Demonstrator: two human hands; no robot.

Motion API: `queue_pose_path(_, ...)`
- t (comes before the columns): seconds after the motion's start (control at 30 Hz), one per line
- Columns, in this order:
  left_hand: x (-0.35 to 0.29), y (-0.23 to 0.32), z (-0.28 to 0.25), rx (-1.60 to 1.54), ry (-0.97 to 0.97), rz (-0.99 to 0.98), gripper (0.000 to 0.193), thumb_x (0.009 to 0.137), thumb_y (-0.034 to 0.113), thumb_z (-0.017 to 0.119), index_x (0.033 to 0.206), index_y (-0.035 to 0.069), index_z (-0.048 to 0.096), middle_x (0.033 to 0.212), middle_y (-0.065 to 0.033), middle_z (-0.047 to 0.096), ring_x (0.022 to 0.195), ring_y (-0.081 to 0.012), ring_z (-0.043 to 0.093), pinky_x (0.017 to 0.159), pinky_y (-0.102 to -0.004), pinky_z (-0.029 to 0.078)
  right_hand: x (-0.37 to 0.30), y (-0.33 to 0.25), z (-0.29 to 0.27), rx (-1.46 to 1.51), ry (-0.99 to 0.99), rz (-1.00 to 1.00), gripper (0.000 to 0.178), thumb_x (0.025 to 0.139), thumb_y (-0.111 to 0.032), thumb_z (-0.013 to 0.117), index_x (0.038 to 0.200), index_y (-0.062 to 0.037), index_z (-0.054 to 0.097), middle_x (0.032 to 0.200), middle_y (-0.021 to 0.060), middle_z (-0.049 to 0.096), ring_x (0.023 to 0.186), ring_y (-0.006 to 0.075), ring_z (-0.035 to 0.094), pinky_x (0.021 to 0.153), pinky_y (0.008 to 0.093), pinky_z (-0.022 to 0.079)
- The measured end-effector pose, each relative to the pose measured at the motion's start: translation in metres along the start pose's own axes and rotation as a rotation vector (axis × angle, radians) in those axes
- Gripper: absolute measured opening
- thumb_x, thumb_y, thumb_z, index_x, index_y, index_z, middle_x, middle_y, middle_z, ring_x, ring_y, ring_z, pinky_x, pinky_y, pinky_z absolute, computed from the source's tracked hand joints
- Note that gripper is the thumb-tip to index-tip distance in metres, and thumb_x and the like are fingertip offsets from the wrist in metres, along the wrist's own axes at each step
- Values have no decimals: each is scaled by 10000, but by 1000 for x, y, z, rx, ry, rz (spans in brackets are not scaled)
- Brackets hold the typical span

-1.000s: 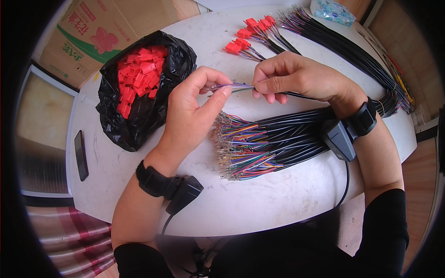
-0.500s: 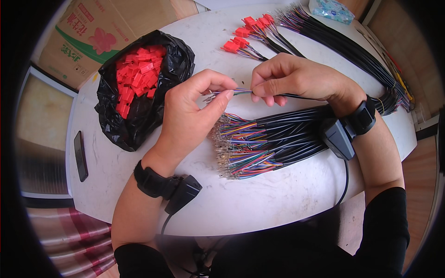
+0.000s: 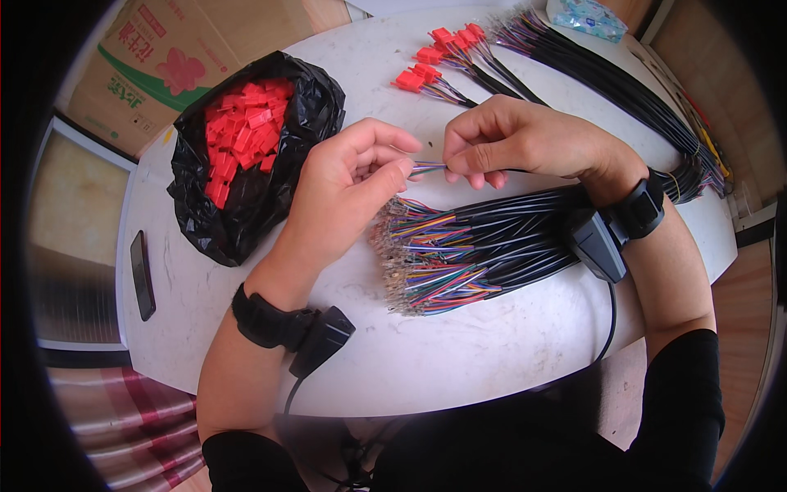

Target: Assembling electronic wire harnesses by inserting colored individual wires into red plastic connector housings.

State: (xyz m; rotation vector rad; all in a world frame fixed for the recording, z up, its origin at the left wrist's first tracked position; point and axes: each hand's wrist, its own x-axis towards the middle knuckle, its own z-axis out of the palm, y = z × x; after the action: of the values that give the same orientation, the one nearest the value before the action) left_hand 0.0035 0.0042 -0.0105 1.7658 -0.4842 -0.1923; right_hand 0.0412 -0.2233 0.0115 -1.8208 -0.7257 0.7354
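Note:
My right hand pinches a thin black cable near the place where its coloured wires come out of the sheath. Those wires run across to my left hand, whose thumb and curled fingers close on them. Its index finger is lifted away from the thumb, and the wire ends are hidden behind the hand. Just below both hands lies a thick bundle of black cables, with stripped coloured wires and small metal terminals at its left end. My right forearm passes over the bundle's right end.
A black plastic bag full of red connector housings stands on the white table at left. Cables with red connectors lie farther back, beside another long cable bundle. A phone rests near the left edge. A soft packet sits behind.
My left index finger has lifted from the thumb, opening a gap. The wire ends that stuck out left of that hand are now hidden. My right hand has hardly moved.

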Motion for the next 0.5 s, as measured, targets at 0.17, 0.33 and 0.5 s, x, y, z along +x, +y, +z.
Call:
queue_pose_path(0.17,-1,0,0,-15,-28,2,180,856,32,592,1031,-4,573,871,-23,631,816,-51,563,744,-189,430,-1,-3,1,-46,-26,16,163,849,-138,552,849,-11,654,710,2,583,634,58,513,589,194,426)
queue_pose_path(0.33,0,-1,3,135,-40,87,177,835,3,607,1010,-4,580,873,-12,631,819,-54,566,751,-196,434,-1,-4,2,-55,-41,31,161,851,-135,551,848,-8,651,713,3,583,639,58,514,591,195,428)
queue_pose_path(0.5,-4,4,6,385,-13,258,164,799,-30,606,960,-1,607,868,-44,630,812,-93,612,735,-213,461,-1,-3,3,-49,-52,20,163,858,-126,538,859,-2,645,719,6,588,641,61,519,589,196,431)
